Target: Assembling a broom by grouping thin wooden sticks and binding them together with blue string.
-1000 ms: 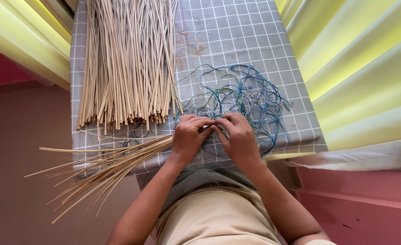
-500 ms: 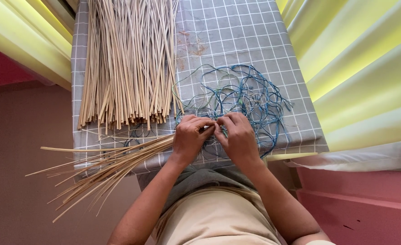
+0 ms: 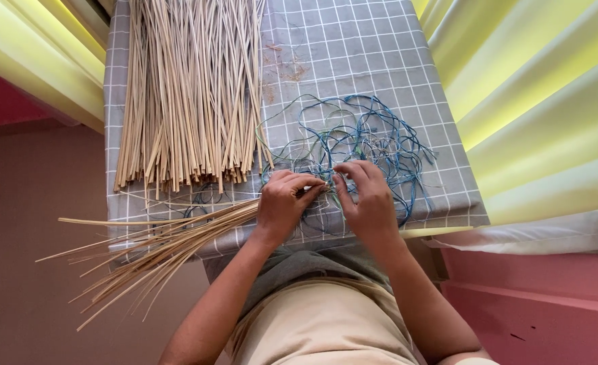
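My left hand (image 3: 282, 206) grips one end of a bundle of thin tan sticks (image 3: 157, 250) that fans out to the left past the table's front edge. My right hand (image 3: 366, 199) sits right beside it, fingers pinched at the bundle's gripped end, where blue thread runs in. A loose tangle of blue and pale thread (image 3: 360, 138) lies on the cloth just beyond both hands. A large heap of the same tan sticks (image 3: 191, 94) lies lengthwise on the left half of the table.
The table wears a grey cloth with a white grid (image 3: 360, 54). Yellow fabric (image 3: 529, 101) hangs along the right side and more at the far left (image 3: 35, 61). A pink wall or ledge (image 3: 549, 297) is at lower right. My lap is under the table's front edge.
Both hands stay at the same spot by the bundle's end; only the fingers shift slightly. The sticks and the thread tangle lie as before.
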